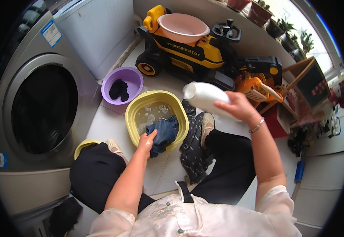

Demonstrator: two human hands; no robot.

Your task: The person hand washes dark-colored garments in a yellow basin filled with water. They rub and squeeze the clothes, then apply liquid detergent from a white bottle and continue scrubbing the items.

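My left hand (147, 142) grips a wet dark-blue cloth garment (163, 134), which hangs partly over the near rim of a yellow plastic basin (184, 114). Sudsy, cloudy water (143, 114) stands in that basin. My right hand (240, 107) holds a white plastic bottle (209, 96), tilted on its side with its mouth end towards the left, right of the basin and above the floor. Whether anything flows from the bottle I cannot tell. A purple basin (106, 77) holding a black cloth item (119, 89) is behind and left of the yellow one.
A front-loading washing machine (84, 103) stands at left. Behind the basins is a toy excavator (186, 56) carrying a pink basin (183, 28). Dark printed fabric (193, 157) lies on the tiles by my foot. Another yellow basin (84, 145) is partly hidden by my leg.
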